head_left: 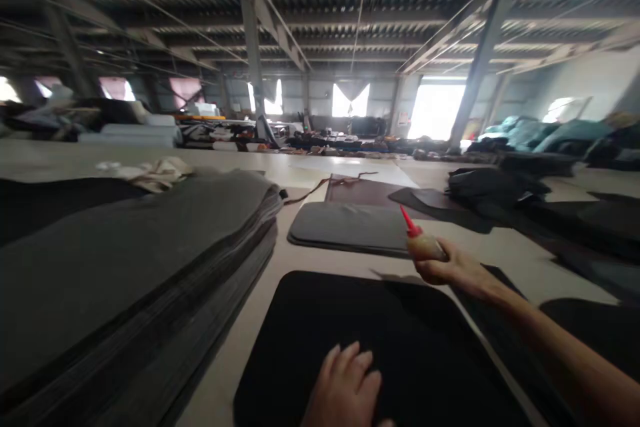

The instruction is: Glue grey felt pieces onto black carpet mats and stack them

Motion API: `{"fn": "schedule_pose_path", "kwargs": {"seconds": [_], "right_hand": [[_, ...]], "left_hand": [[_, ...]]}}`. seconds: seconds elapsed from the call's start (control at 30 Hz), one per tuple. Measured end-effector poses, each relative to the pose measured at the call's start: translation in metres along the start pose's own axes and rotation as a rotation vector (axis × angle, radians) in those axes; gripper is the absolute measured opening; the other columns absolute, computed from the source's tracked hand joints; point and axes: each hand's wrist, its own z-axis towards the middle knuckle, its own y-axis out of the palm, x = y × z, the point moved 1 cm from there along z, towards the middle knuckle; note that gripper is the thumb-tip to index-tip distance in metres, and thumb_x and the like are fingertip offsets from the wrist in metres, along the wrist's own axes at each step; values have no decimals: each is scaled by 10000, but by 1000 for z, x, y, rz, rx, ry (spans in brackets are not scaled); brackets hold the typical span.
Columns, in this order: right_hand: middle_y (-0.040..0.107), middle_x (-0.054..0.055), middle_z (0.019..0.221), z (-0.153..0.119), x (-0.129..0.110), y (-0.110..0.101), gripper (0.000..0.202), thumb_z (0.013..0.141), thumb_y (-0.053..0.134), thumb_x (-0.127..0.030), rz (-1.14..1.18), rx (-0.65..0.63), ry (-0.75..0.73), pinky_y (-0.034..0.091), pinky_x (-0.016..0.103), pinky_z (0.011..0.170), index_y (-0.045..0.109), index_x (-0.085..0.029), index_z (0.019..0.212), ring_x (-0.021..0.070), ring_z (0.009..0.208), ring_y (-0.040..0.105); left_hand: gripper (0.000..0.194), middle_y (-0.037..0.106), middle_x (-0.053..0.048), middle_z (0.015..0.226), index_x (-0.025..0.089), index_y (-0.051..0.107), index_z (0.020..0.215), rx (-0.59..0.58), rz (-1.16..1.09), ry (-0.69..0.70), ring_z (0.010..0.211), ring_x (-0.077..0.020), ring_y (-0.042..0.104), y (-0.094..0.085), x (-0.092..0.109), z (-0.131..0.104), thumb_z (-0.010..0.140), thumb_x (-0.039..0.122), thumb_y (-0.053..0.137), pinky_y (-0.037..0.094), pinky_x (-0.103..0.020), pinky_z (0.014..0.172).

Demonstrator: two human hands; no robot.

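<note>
Two hands show: the right hand wraps around a small bottle, red nozzle tilted up; the left hand lies fingers spread over a black sheet on the table. The bottle looks light and squeezable, best gripped by its body. The sheet seems thin and flexible, easiest lifted at a rounded corner.

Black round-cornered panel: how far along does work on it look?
Done: nothing certain; grey flat pieces lie stacked beyond it. In hand: the right hand holds a yellowish bottle with a red nozzle; the left hand is at the black round-cornered panel. Left: unclear; no marks clearly show there.
</note>
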Motion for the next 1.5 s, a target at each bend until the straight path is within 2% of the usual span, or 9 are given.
{"fn": "schedule_pose_path", "kwargs": {"seconds": [0.07, 0.2, 0.4, 0.6, 0.8, 1.03, 1.17, 1.33, 1.5], "right_hand": [[726, 47, 1015, -21, -14, 19, 697, 717, 736, -528, -57, -154, -14, 540, 349, 735, 565, -203, 1309, 282, 875, 685], [734, 60, 1077, -49, -29, 54, 727, 666, 773, -622, -184, -236, -47, 570, 356, 761, 611, -237, 1260, 322, 959, 696], [738, 47, 1106, -67, -56, 89, 704, 679, 761, -630, -37, -398, -51, 588, 303, 633, 598, -239, 1242, 324, 938, 711], [709, 55, 1200, -70, -69, 105, 733, 702, 792, -579, 214, -505, -32, 599, 325, 794, 581, -240, 1317, 323, 1015, 694], [712, 27, 1186, -70, -71, 112, 741, 607, 826, -551, 118, -411, -49, 580, 326, 850, 624, -271, 1262, 329, 1078, 669], [735, -1, 978, -79, -84, 119, 628, 509, 788, -466, -49, -242, -80, 575, 324, 722, 660, -288, 1098, 300, 907, 695], [736, 11, 949, -81, -86, 120, 626, 544, 803, -488, 44, -257, -62, 580, 305, 682, 645, -263, 1106, 291, 868, 703], [734, 57, 1010, -84, -87, 123, 669, 620, 821, -573, 236, -328, -72, 605, 311, 704, 605, -234, 1154, 301, 898, 707], [730, 58, 989, -85, -90, 128, 632, 599, 832, -504, 252, -367, -106, 609, 310, 700, 629, -226, 1129, 295, 865, 707]], "left_hand": [[436, 640, -56, 1346, 230, 622, 1207, -31, -88, -148, 1298, -303, 561, -19, 13, 2, 877, 512, 655, 458, -527, 1138], [418, 580, -82, 1412, 182, 597, 1244, -162, -136, -208, 1389, -287, 453, -40, 29, 9, 979, 492, 507, 330, -525, 1216], [416, 592, -111, 1381, 140, 628, 1187, -175, -77, -172, 1345, -304, 482, -40, 28, 11, 989, 470, 470, 375, -525, 1173], [422, 628, -109, 1310, 140, 639, 1156, -154, -35, -136, 1293, -286, 522, -39, 28, 11, 995, 481, 450, 405, -494, 1142], [408, 640, -105, 1281, 147, 649, 1126, -156, -1, -128, 1220, -281, 567, -42, 28, 13, 988, 474, 447, 436, -483, 1094], [383, 653, -96, 1221, 165, 641, 1057, -146, 23, -139, 1169, -284, 593, -39, 27, 12, 981, 494, 461, 440, -487, 1092], [400, 624, -98, 1288, 167, 625, 1119, -155, 9, -148, 1198, -291, 586, -40, 28, 11, 996, 491, 427, 470, -489, 1067], [380, 596, -99, 1343, 155, 631, 1106, -162, -14, -143, 1342, -298, 486, -43, 27, 12, 995, 468, 447, 432, -488, 1127], [351, 663, -114, 1202, 144, 642, 1029, -169, -26, -126, 1195, -268, 601, -42, 27, 14, 986, 439, 458, 506, -432, 1048]]}}
